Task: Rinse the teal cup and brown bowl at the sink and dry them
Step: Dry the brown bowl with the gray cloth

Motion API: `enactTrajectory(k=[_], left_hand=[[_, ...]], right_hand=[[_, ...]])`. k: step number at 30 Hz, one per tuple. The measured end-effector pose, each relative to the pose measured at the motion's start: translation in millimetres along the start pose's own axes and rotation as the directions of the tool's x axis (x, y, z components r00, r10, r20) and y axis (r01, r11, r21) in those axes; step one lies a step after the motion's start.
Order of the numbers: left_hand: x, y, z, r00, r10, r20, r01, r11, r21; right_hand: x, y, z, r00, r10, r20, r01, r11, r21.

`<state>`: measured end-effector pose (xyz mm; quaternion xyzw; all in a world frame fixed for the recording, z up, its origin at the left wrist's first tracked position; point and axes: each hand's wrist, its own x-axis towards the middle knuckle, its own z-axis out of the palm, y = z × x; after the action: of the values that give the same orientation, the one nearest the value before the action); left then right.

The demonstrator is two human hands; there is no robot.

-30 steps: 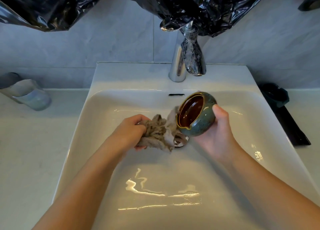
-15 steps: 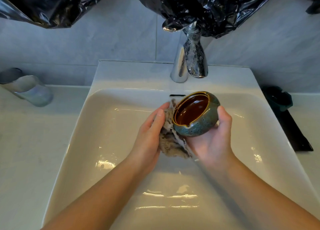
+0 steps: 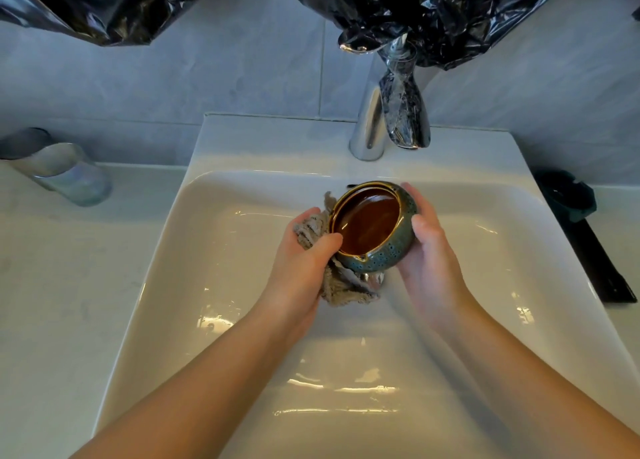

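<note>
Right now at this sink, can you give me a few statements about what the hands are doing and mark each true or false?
1. The right hand holds the bowl above the sink. True.
2. The left hand is empty. False: it grips a grey cloth against the bowl.
3. Water streams from the faucet. False: no stream shows.
4. The bowl's inside is brown. True.

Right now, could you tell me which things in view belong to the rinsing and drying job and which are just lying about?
Part of the job:
- brown bowl, held over the sink by the right hand
- grey cloth in the left hand, against the bowl
- teal cup on the right counter
- faucet

Lying about:
- glass tumbler
- black plastic sheeting
- black tray
</note>
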<state>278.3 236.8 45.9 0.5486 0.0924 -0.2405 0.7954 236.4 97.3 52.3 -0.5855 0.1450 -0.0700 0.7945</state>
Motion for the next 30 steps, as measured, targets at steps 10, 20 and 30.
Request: enactTrajectory(k=[10,20,30], left_hand=[[0,11,-11,0.972,0.209,0.108,-0.236,0.857,0.459],[3,33,-28,0.944,-0.014,0.329,-0.177,0.821,0.543],[1,19,-18,0.954,0.289,0.08,-0.293,0.837,0.463]], right_hand=[[-8,-1,5,0.989,-0.134,0.067,0.149,0.897,-0.417],[-3,4,-2,0.953,0.212,0.218,-0.119,0.919,-0.376],[-8,7,2,0.992,-0.101,0.069,0.121,0.894,-0.432]])
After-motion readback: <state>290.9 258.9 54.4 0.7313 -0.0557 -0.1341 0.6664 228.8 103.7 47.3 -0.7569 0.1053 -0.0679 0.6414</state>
